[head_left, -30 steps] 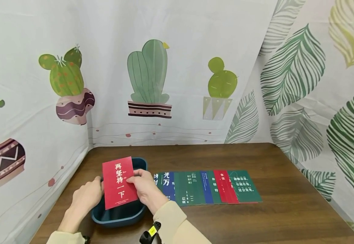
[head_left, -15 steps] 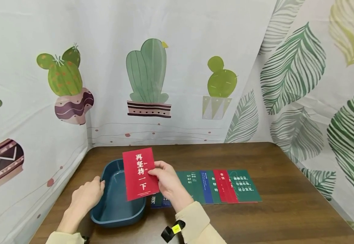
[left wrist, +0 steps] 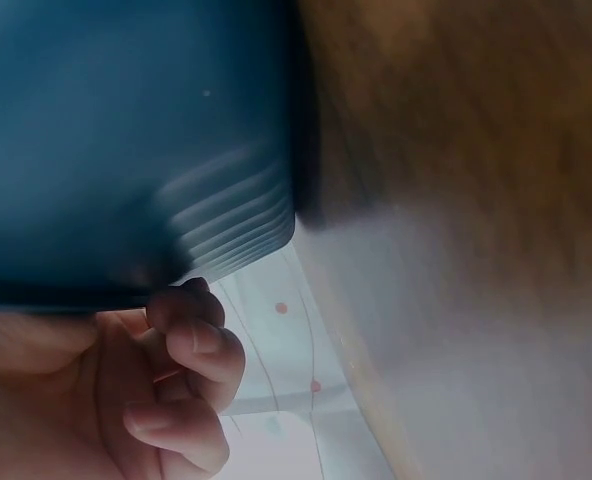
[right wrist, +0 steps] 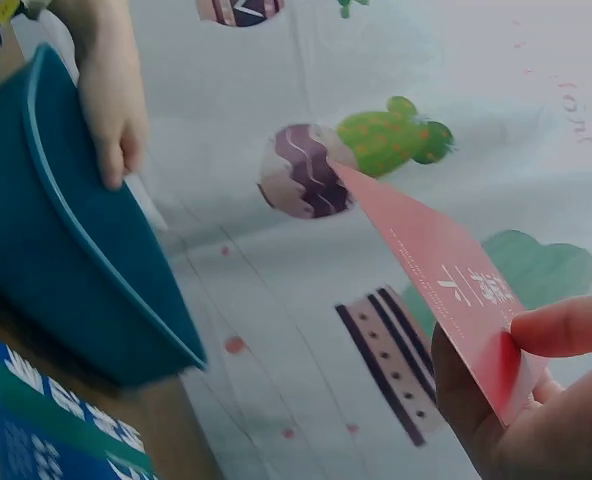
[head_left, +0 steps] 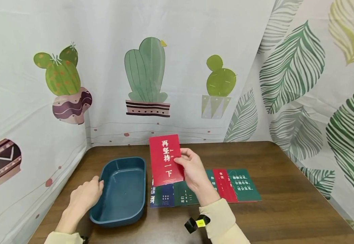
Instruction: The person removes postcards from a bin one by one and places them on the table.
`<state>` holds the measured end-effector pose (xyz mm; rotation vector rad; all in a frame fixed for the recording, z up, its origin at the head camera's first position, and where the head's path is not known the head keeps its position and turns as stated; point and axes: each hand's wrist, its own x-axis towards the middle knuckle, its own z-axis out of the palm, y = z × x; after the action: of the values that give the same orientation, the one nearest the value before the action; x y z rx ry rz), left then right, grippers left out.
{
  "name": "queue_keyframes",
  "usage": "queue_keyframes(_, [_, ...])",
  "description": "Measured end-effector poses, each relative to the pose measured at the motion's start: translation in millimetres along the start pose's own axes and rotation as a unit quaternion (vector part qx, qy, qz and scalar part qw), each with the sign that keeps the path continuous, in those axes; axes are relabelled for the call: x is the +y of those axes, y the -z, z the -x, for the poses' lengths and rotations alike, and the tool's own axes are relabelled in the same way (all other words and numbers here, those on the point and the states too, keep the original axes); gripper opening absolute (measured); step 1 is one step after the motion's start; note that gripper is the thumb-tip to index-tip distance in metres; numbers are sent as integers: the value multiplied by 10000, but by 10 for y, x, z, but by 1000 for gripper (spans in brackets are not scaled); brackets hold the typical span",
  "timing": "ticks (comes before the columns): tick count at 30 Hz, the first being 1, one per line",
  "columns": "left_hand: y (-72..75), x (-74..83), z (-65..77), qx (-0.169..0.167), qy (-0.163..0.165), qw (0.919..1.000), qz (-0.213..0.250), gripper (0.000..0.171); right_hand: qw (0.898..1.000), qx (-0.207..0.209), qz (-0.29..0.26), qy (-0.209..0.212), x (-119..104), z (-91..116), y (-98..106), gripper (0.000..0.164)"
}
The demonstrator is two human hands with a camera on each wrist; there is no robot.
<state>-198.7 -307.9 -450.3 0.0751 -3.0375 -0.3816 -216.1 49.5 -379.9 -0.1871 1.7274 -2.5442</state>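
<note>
A red card (head_left: 166, 159) with white Chinese characters is pinched by its right edge between the thumb and fingers of my right hand (head_left: 192, 169), raised above the row of cards. My left hand (head_left: 85, 195) grips the left rim of a blue plastic bin (head_left: 123, 189); in the left wrist view its fingers (left wrist: 201, 350) curl at the bin's edge. Nothing lies inside the bin. Overlapping green, blue and red cards (head_left: 245, 186) lie in a row on the table, partly hidden by the raised card and my right hand.
The brown wooden table (head_left: 286, 210) has rounded far corners. Behind it and at both sides hangs a white cloth (head_left: 183, 67) printed with cacti and leaves. The bin stands at the table's left, beside the left end of the card row.
My right hand has carried the red card from over the bin to the right and up, above the card row. My left hand has stayed at the bin's rim.
</note>
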Motion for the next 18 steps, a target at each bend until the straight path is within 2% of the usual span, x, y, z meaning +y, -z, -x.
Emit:
queue_keyframes(6, [-2, -8, 4, 10, -3, 10000, 25, 36, 9984, 399, 131, 391, -127, -6, 272, 27])
queue_keyframes(18, [8, 11, -3, 21, 19, 10000, 46, 36, 9907, 1086, 778, 273, -336, -23, 880, 32])
